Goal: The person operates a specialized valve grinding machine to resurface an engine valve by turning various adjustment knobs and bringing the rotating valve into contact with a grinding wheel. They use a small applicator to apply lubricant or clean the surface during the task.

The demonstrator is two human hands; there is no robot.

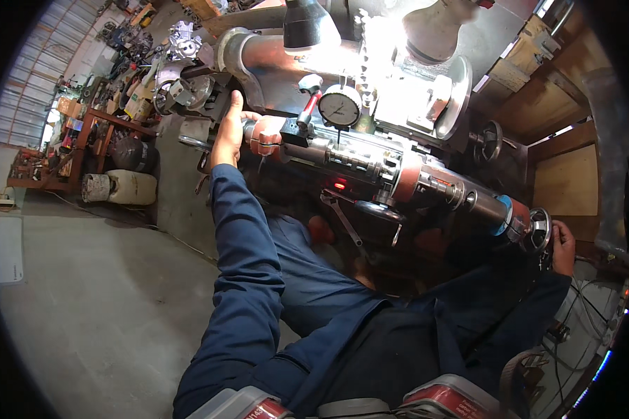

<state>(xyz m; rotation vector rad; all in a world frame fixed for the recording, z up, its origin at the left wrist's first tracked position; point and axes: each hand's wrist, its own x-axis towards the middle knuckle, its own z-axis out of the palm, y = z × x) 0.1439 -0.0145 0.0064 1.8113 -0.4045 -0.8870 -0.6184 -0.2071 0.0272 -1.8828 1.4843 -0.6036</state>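
A person in a blue work jacket leans over a lathe (370, 160) in a cluttered workshop, both arms spread along the machine. The lathe runs across the frame from the chuck (189, 91) at upper left to the tailstock handwheel (538, 229) at lower right, lit hard by a lamp above. A dial gauge (340, 107) stands on the machine near its middle, well apart from both hands, with a wrench (344, 220) lying on the dark bed below it.

The left hand (228, 133) is flat and open, fingers extended upward, pressed against the dark housing just beside the chuck and next to a red-brown cylinder (267, 135) mounted on the shaft. The right hand (562, 246) is curled at the handwheel's edge, touching it; whether it fully grips the wheel cannot be told, since the wheel hides the fingers.

The chief risk, judged from this stance, is the left hand and its loose sleeve so near the chuck: were the spindle to turn, cloth or fingers could be caught. A hard push on the handwheel could drive the tailstock too far and knock the gauge off its reading. The loose wrench could shake off the bed. A small red light (340, 186) glows near the wrench.
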